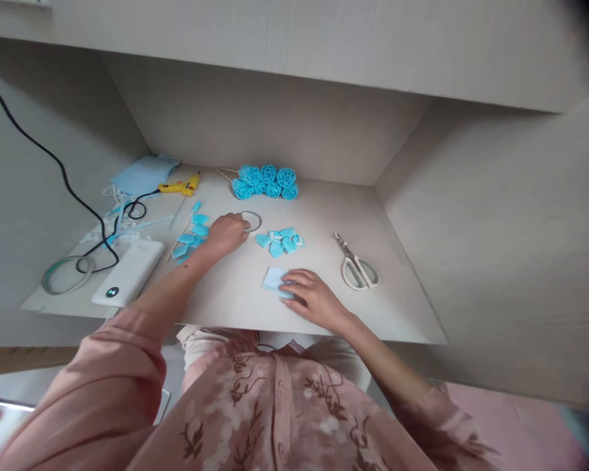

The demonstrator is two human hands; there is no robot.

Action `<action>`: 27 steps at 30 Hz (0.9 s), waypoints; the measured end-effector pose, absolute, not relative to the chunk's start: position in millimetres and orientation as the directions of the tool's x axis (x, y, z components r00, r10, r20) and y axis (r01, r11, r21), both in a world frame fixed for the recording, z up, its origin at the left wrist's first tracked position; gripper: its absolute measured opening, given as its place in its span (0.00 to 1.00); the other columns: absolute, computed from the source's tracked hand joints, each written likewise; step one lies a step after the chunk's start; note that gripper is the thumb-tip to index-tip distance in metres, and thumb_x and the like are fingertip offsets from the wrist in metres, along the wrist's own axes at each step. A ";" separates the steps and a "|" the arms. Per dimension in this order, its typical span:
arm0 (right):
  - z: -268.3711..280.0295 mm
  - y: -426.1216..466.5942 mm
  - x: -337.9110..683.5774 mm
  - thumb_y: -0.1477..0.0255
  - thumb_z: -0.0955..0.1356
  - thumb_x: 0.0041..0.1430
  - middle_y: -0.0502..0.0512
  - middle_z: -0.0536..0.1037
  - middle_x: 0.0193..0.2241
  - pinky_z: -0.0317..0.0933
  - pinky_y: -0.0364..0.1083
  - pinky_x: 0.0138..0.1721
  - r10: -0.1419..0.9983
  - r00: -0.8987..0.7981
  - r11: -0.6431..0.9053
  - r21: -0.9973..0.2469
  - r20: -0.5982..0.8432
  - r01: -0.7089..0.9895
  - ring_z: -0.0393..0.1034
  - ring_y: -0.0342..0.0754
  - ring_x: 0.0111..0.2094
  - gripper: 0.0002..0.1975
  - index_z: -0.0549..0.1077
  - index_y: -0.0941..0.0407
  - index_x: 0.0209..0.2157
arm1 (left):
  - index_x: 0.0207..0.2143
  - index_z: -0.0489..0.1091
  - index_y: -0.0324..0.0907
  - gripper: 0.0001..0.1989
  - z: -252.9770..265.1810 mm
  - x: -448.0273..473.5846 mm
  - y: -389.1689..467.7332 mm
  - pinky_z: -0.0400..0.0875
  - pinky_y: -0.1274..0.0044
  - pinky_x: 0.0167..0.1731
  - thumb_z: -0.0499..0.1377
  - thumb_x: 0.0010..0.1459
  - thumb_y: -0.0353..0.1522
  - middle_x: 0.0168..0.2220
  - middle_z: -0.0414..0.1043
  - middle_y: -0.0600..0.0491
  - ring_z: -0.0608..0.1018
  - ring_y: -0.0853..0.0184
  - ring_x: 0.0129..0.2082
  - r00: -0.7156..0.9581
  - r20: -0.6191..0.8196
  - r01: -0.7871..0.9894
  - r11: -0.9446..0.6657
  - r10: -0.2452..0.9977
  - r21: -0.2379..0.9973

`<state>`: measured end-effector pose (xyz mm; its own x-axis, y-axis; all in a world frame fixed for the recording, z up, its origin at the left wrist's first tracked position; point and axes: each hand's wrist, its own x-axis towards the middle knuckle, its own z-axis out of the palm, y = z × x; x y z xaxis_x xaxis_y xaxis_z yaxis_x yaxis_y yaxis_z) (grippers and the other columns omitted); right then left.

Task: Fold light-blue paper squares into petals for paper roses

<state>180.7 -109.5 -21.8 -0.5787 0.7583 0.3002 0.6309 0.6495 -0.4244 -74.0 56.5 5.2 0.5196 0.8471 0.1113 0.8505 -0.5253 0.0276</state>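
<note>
My left hand (229, 233) is closed on the near side of a thin, pale ring (259, 222) that looks like a roll of tape. My right hand (315, 297) is low over the table, its fingers apart and the tips resting on the right part of a light blue square piece (273, 277). Between and beyond the hands lies a cluster of bright blue cut petals (277, 247), some with small white strips on them. More blue petals (186, 243) lie left of my left hand, beside a thin stick (174, 243).
Blue flowers on sticks (267, 175) lie at the back. White-handled scissors (356, 268) are at the right. Leftward are a yellow glue gun (181, 186), a white power bank (130, 271), a larger ring (49, 281), a black cable (61, 167) and light blue masks (144, 175). Panels enclose the table.
</note>
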 end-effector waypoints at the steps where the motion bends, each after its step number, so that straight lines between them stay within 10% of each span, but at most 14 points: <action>1: -20.3 -110.6 179.4 0.65 0.66 0.65 0.59 0.79 0.50 0.63 0.62 0.58 0.754 -0.577 0.654 -0.435 0.313 0.619 0.70 0.57 0.56 0.14 0.77 0.51 0.49 | 0.39 0.78 0.39 0.14 4.8 -72.4 57.9 0.67 0.67 0.43 0.53 0.57 0.29 0.43 0.77 0.41 0.76 0.54 0.45 0.516 0.105 0.853 -0.522 0.850 0.031; 5: -2.5 -106.1 182.7 0.64 0.66 0.65 0.58 0.78 0.52 0.63 0.63 0.59 0.781 -0.481 0.624 -0.508 0.399 0.593 0.69 0.57 0.56 0.15 0.75 0.47 0.52 | 0.36 0.76 0.41 0.11 15.9 -66.6 50.8 0.68 0.71 0.40 0.54 0.57 0.30 0.40 0.78 0.46 0.77 0.59 0.40 0.470 0.189 0.790 -0.507 0.862 0.346; 10: 28.7 -82.0 196.1 0.59 0.63 0.67 0.55 0.67 0.63 0.58 0.59 0.64 0.881 -0.175 0.465 -0.739 0.440 0.487 0.59 0.54 0.65 0.23 0.66 0.44 0.62 | 0.37 0.70 0.40 0.13 50.9 -50.6 7.2 0.67 0.76 0.29 0.59 0.59 0.41 0.34 0.78 0.50 0.73 0.70 0.25 0.596 0.099 0.211 -0.275 0.797 0.938; 16: 39.3 -66.0 194.3 0.52 0.60 0.67 0.56 0.78 0.52 0.62 0.52 0.59 0.942 -0.145 0.325 -0.931 0.303 0.165 0.70 0.50 0.55 0.23 0.75 0.49 0.52 | 0.32 0.70 0.39 0.14 61.6 -36.9 -27.0 0.68 0.75 0.33 0.64 0.56 0.41 0.30 0.75 0.52 0.72 0.71 0.27 0.707 0.062 0.009 -0.097 0.704 0.995; 20: 39.8 -73.8 191.1 0.52 0.66 0.62 0.51 0.78 0.30 0.65 0.47 0.45 0.948 -0.166 0.302 -0.930 0.270 0.211 0.72 0.47 0.36 0.20 0.80 0.52 0.39 | 0.30 0.70 0.39 0.14 56.5 -31.8 -29.7 0.65 0.76 0.29 0.62 0.57 0.42 0.28 0.73 0.52 0.70 0.72 0.25 0.718 0.022 0.013 -0.044 0.696 0.999; 27: 45.3 -94.5 189.1 0.60 0.65 0.66 0.51 0.79 0.32 0.63 0.44 0.40 0.909 -0.278 0.402 -0.827 0.310 0.393 0.71 0.45 0.35 0.14 0.80 0.52 0.39 | 0.30 0.74 0.37 0.14 51.8 -33.9 -35.8 0.62 0.78 0.27 0.62 0.56 0.41 0.27 0.73 0.53 0.68 0.73 0.23 0.758 -0.046 0.112 -0.060 0.651 0.992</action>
<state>189.1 -94.5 45.3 -0.2782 0.9092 0.3097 0.3930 0.4020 -0.8270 -33.9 -35.8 51.8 0.7579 0.6507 -0.0460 0.1117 -0.0600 0.9919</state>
